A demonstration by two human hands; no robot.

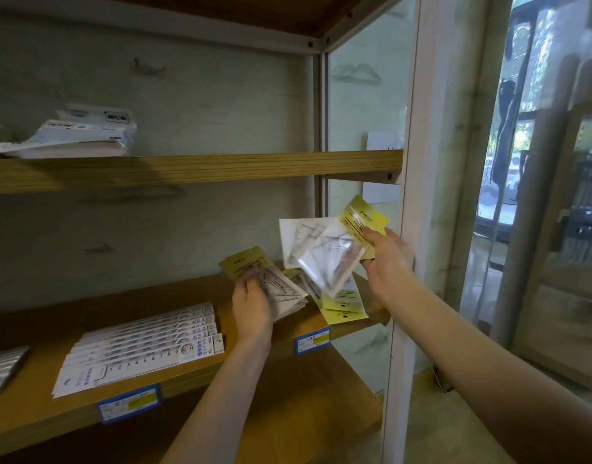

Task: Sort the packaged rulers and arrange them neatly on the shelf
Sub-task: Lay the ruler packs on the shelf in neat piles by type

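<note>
My right hand (pixel 386 259) grips a fanned bunch of yellow-topped ruler packets (pixel 331 249), raised above the right end of the middle shelf (pixel 174 296). My left hand (pixel 252 304) holds a few more yellow-topped packets with clear triangle rulers (pixel 271 279) just over the shelf board. Between the hands, a loose heap of the same packets (pixel 341 304) lies at the shelf's right end, partly overhanging the front edge. A tidy overlapping row of long white packaged straight rulers (pixel 143 343) lies on the shelf to the left.
The upper shelf (pixel 194 169) carries a stack of white packets (pixel 83 135) at its left. Silver packets (pixel 1 366) show at the far left edge. Blue price labels (pixel 130 403) (pixel 313 341) sit on the shelf front. A glass side panel (pixel 364 105) and white frame bound the right.
</note>
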